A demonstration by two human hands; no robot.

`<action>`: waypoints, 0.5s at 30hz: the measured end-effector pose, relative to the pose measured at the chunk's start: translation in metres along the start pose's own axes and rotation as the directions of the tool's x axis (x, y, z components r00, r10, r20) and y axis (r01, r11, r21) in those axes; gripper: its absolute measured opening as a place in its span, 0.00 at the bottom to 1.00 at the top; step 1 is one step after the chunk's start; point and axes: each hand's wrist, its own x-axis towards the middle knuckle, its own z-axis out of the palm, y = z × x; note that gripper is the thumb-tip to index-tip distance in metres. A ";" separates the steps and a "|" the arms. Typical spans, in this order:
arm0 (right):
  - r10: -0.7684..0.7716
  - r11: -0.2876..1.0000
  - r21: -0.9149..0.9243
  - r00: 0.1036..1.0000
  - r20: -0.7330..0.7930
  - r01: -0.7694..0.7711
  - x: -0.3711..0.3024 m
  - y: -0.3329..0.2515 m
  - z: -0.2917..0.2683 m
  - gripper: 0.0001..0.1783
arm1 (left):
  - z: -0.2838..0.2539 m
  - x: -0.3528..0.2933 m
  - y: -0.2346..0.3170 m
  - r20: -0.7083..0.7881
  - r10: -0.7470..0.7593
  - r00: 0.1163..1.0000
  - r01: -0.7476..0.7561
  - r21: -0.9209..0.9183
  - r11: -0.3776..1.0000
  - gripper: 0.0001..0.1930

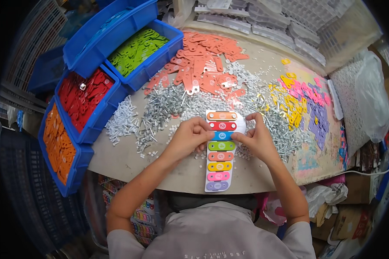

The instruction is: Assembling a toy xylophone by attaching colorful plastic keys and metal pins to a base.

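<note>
A white toy xylophone board (221,149) is lying flat on the tabletop (121,159), lengthwise toward the person — eight coloured bars are sitting across it: orange, red, blue, green, orange, yellow, pink, purple — its near end is reaching the tabletop edge.

Bins and loose parts around the table (129,162)

Four blue bins are stacked at the left, filled with green plates (136,49), red plates (83,97) and orange plates (58,144). Salmon plates (203,64), metal screws (160,110), white washers (121,121) and yellow, pink and purple pieces (304,101) are heaped behind.
</note>
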 end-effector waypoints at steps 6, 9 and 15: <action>0.036 0.991 0.115 0.973 0.229 -0.064 0.017 0.009 -0.007 0.39 | 0.000 0.014 -0.005 0.020 -0.088 0.996 0.084 0.151 0.985 0.32; 0.048 0.987 0.134 0.962 0.268 -0.087 0.016 0.005 -0.008 0.37 | -0.002 0.024 -0.006 0.026 -0.123 0.992 0.118 0.145 0.982 0.31; 0.073 0.993 0.069 0.959 0.275 -0.096 0.018 0.004 -0.006 0.33 | -0.002 0.024 -0.020 0.060 0.092 0.994 -0.103 0.226 0.969 0.25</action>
